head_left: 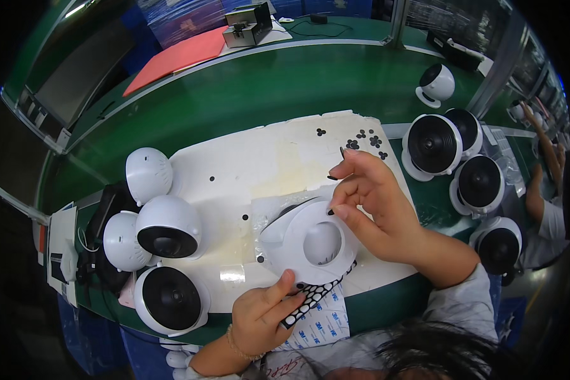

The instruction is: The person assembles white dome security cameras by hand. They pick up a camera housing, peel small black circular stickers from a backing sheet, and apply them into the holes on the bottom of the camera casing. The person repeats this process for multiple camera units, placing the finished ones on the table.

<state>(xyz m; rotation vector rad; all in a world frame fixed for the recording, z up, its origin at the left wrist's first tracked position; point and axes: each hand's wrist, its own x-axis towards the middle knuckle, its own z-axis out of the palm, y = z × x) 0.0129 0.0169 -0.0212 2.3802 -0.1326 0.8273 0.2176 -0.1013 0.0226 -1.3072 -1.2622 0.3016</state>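
While the left hand (pixel 258 316) pinches a dotted sheet (pixel 315 301), black with white rounds, the right hand (pixel 377 212) stands with thumb and forefinger apart, small dark spots at the tips; whether these are pads, I cannot tell.

Head view, items by the grip:
- White fan (pixel 292 248), one: between the hands, tilted, ringed base turned up, near edge at the left fingers.
- Black dots (pixel 245 217), loose: ahead of the left hand, on a pale board (pixel 199 202); clusters beyond the right hand.
- Finished-looking fans (pixel 174 301): grouped left of the left hand; more right of the right hand.
- Printed paper (pixel 326 329): just right of the left hand.

Step in hand, judged: sticking dots onto the base.
Next move, judged: calls for a steady base and one dot pressed flat.
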